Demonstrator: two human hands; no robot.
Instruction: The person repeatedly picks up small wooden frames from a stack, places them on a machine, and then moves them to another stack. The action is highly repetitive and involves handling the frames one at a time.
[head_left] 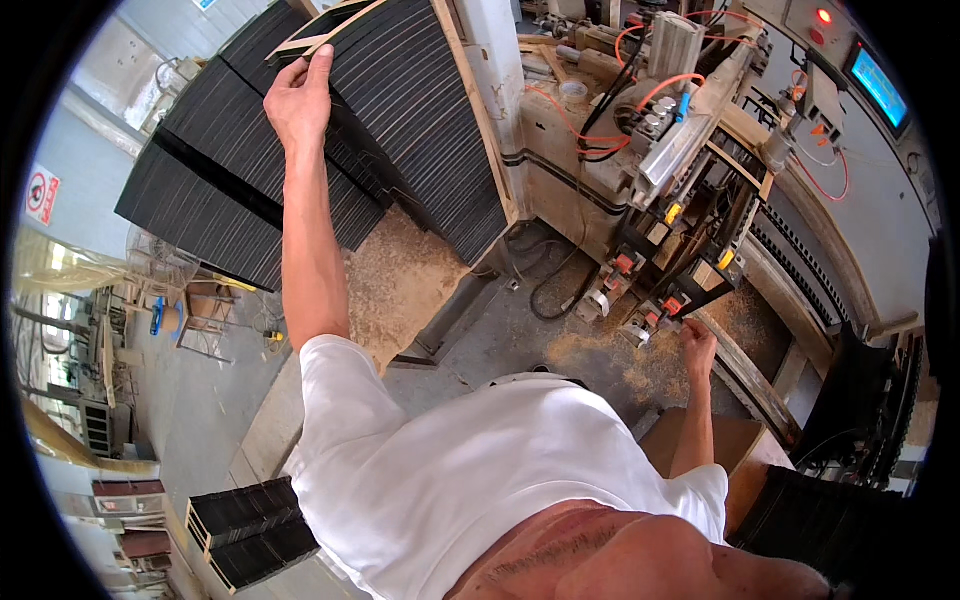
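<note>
My left hand reaches up to the far left and pinches the edge of a black frame with a bare-wood edge, thumb on the wood. That frame lies at the top of tall stacks of thin black-faced pieces. My right hand is low at the right with its fingers curled, beside a clamp with a red part at the near end of a machine. Whatever those fingers hold, if anything, is too small to make out.
Sawdust covers a board below the stacks. A white post stands between stacks and machine. A lit screen hangs at the far right. Black bundled pieces sit at the lower left, and a rail runs beside my right hand.
</note>
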